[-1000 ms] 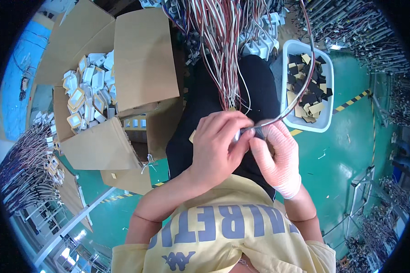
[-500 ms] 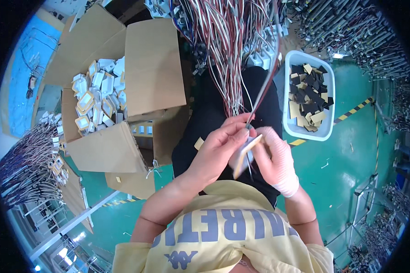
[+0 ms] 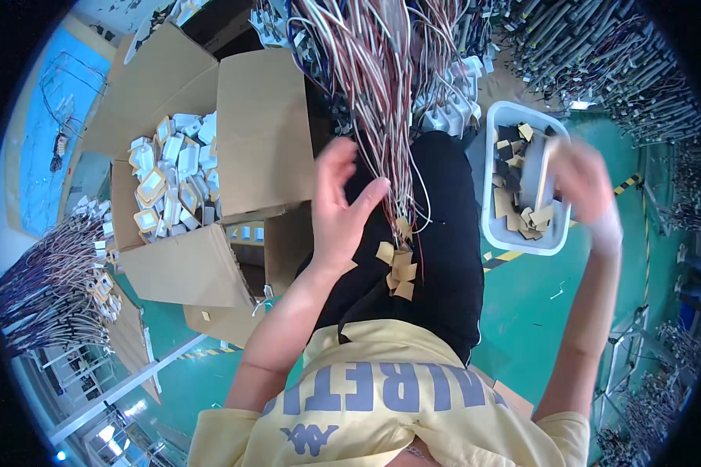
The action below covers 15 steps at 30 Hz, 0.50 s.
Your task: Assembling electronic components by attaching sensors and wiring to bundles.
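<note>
My left hand (image 3: 339, 206) is raised beside a bundle of red and white wires (image 3: 382, 117), thumb and fingers spread and nothing in them; the thumb tip is at the bundle's side. At the right, my right hand (image 3: 584, 187) is smeared by motion above a white bin (image 3: 489, 226). Its fingers are closed on a white plastic housing (image 3: 532, 175) with a tan rim, also blurred. Black and tan foam pieces (image 3: 512, 198) lie in the bin. Several small tan squares (image 3: 401, 271) rest on my lap near the wires' lower ends.
An open cardboard box (image 3: 261, 132) at the left is filled with white housings (image 3: 181, 167) with tan rims. More wire bundles (image 3: 51, 288) lie at the far left, and grey cables (image 3: 592, 62) are heaped at the upper right. Yellow-black tape (image 3: 627, 184) marks the green floor.
My hands have parted. The right hand has carried the housing right, over the bin; the left has let go and moved up and left with fingers spread. The tan squares on my lap are now uncovered.
</note>
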Motion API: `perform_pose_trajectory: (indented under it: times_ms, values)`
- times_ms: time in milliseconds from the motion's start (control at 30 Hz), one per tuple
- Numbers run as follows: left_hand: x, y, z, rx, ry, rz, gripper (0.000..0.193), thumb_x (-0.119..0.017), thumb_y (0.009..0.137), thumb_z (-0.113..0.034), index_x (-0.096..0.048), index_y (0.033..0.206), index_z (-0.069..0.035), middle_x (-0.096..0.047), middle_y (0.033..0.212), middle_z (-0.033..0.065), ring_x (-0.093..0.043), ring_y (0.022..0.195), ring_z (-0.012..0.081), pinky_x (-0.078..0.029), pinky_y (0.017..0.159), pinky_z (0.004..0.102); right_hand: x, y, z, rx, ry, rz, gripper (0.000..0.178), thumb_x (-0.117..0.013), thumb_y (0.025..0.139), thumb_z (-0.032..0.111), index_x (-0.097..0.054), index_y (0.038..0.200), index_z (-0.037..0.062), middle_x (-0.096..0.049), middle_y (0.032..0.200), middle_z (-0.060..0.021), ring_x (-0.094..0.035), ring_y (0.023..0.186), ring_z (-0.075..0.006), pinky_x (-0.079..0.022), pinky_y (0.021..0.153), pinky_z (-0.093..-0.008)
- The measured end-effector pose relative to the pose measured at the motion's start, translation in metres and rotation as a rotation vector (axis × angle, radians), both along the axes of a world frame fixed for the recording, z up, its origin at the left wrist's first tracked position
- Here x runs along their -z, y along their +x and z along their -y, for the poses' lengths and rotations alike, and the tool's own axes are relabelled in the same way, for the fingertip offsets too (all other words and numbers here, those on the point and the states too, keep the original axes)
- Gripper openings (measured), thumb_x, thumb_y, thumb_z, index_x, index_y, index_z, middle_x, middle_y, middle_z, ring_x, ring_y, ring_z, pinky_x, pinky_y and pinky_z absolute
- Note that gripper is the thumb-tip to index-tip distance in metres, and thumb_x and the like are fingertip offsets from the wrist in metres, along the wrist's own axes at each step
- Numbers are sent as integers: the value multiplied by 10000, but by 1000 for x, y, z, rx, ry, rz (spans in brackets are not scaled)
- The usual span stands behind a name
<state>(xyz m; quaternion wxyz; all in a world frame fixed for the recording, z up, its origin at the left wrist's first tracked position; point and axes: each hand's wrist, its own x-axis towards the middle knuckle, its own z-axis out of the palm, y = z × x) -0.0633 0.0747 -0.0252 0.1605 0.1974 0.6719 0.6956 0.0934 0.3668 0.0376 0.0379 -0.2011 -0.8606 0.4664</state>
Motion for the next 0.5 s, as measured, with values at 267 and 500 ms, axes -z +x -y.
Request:
perform_pose_trajectory:
  times_ms: [267,500]
  values:
    - [27,-34,-61,-141,-227,-140,739,-799,707,-231,-389,1269,18,-531,1182,163,-535,1076,229,-400,936,351,32,-97,3,356,744,-68,386,-554,855,124,-479,1229,63,-577,1116,-209,-610,895,-391,-500,768,-420]
    - [27,-37,-29,95,93,297,233,-649,866,-155,-625,1035,3,-664,896,47,-597,807,88,-463,742,258,42,-113,86,78,-23,-316,271,-578,855,81,-596,1113,1,-626,933,-68,-526,734,-102,-459,691,-253]
